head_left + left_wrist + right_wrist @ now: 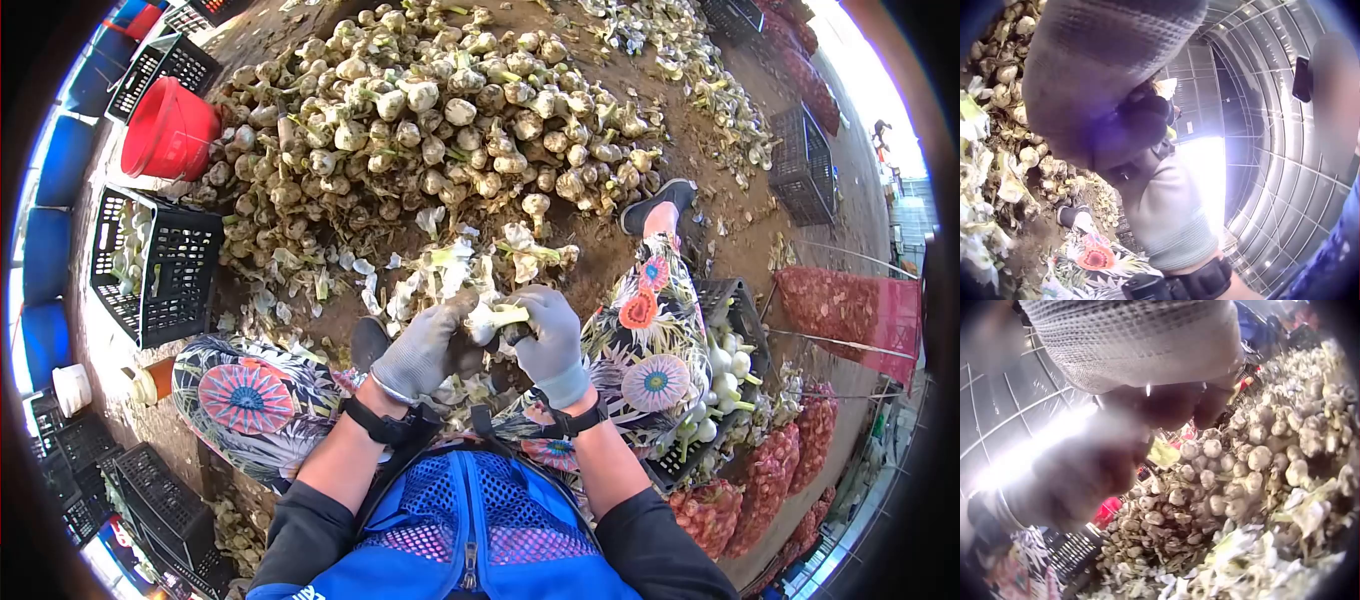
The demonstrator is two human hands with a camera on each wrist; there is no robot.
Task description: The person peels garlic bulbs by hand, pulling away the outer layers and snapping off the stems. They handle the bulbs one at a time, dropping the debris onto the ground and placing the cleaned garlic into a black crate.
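In the head view both hands meet over the lap, in grey gloves with darkened fingers. Between them is a pale garlic bulb (484, 324) with a short greenish stem. My left hand (425, 348) grips the bulb from its left side. On the stem end, the right hand (551, 338) has its fingers and thumb closed. Both wrist views show gloves close up, and the bulb is mostly hidden there. Below the hands lies a litter of peeled garlic skins (450, 262).
A large heap of untrimmed garlic (430, 130) fills the ground ahead. Trimmed bulbs sit in a black crate (735, 300) by the right leg and another crate (185, 265) at left. A red bucket (172, 130) stands behind the latter. Red mesh sacks (765, 475) lie at right.
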